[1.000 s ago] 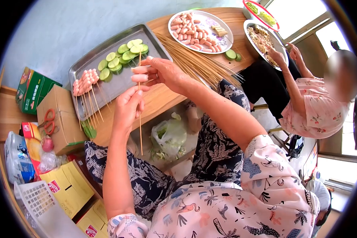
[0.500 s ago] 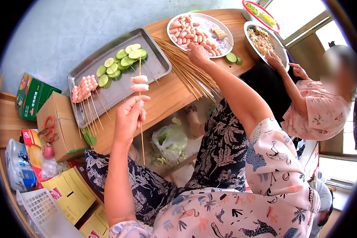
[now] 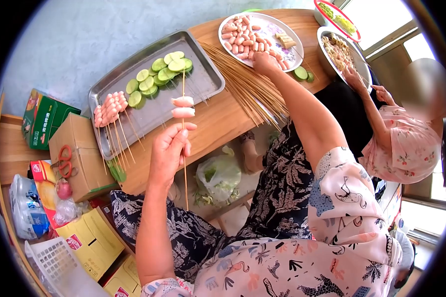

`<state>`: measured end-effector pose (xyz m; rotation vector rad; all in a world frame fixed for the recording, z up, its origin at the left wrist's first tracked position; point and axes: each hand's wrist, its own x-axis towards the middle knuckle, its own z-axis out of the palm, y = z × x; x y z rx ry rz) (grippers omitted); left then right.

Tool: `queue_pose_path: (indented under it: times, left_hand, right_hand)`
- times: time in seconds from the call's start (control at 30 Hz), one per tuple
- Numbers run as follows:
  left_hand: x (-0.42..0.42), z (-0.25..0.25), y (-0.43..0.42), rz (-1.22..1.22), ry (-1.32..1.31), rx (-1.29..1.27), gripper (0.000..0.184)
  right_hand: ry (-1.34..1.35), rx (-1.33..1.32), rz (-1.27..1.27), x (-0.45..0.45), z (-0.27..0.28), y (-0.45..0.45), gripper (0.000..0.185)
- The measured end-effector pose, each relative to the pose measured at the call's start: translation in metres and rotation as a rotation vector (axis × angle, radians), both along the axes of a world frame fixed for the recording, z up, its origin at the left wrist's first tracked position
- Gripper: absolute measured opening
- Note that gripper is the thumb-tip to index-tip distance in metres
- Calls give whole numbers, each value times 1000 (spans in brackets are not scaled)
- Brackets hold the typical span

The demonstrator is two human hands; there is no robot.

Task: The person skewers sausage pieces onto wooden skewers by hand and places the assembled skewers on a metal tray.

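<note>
Pinched between my left thumb and fingers (image 3: 171, 148) is a thin wooden skewer (image 3: 185, 173), upright in view. Two pink mini sausages (image 3: 183, 112) are threaded near its upper end. My right hand (image 3: 266, 63) reaches to the near edge of a white plate (image 3: 296, 59) heaped with mini sausages (image 3: 243, 42); its fingertips are hidden among them. Loose bamboo skewers (image 3: 248, 84) lie fanned out beneath my right wrist. On the metal tray (image 3: 153, 116) rest finished skewers of sausages (image 3: 110, 109) and skewered green slices (image 3: 158, 76).
At the right, a co-worker (image 3: 401, 133) has both hands at a metal bowl of food (image 3: 339, 52). A red-rimmed basin (image 3: 339, 20) stands behind. Cardboard box (image 3: 79, 153), scissors (image 3: 64, 161) and white basket (image 3: 54, 262) are at left. A plastic bag (image 3: 218, 178) lies below the table.
The view has shifted slightly, moving the scene right. My right hand has moved a little rightward along the plate's edge, its fingers lower among the sausages. My left hand still holds the skewer with two sausages.
</note>
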<state>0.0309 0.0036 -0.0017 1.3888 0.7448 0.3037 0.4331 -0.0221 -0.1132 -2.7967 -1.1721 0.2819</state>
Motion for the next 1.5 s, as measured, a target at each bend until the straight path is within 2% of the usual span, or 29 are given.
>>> queue_pose_path:
  times: [0.07, 0.13, 0.2, 0.27, 0.3, 0.33, 0.4, 0.47, 0.53, 0.6, 0.67, 0.87, 1.13, 1.5]
  left_hand:
    - [-2, 1, -1, 7, -1, -4, 26]
    - [-3, 2, -1, -6, -8, -17, 25]
    - [-3, 3, -2, -2, -4, -5, 26]
    - [-4, 4, -3, 3, -7, 5, 27]
    - [-4, 4, -3, 6, -13, 1, 27]
    - [-4, 4, -3, 7, -21, -1, 26]
    - [-4, 3, -3, -5, -41, -13, 26]
    - [-2, 4, -3, -20, -61, -21, 26]
    - [-2, 5, -6, -74, -90, -27, 25]
    - [-2, 6, -8, -88, -104, -30, 24]
    - [-2, 8, -11, -104, -115, -35, 23]
    - [-4, 7, -14, -160, -101, -37, 25]
    - [-2, 4, -11, -166, -86, -53, 25]
    - [0, 1, -12, -161, -76, -39, 27]
  right_hand:
    - [3, -32, 15, -4, 5, -1, 23]
    - [-50, -145, 80, -10, 11, -2, 34]
    - [-101, -86, 71, -17, 14, -5, 34]
    - [-168, 219, -40, -21, 18, -6, 32]
    - [33, 258, -113, -20, 25, -1, 32]
    - [-17, 306, -77, -25, 27, -4, 20]
    - [1010, 650, -135, -31, 49, -8, 16]
    - [1442, 967, -276, -59, 66, -6, 14]
    - [1628, 1027, -28, -92, 85, -13, 13]
    - [1675, 1029, -95, -126, 103, -20, 14]
    - [1826, 1102, 21, -146, 106, -28, 15]
    - [1891, 1214, -70, -170, 96, -26, 20]
    - [1839, 1211, 16, -179, 94, -10, 26]
    - [1810, 1228, 44, -181, 97, -10, 24]
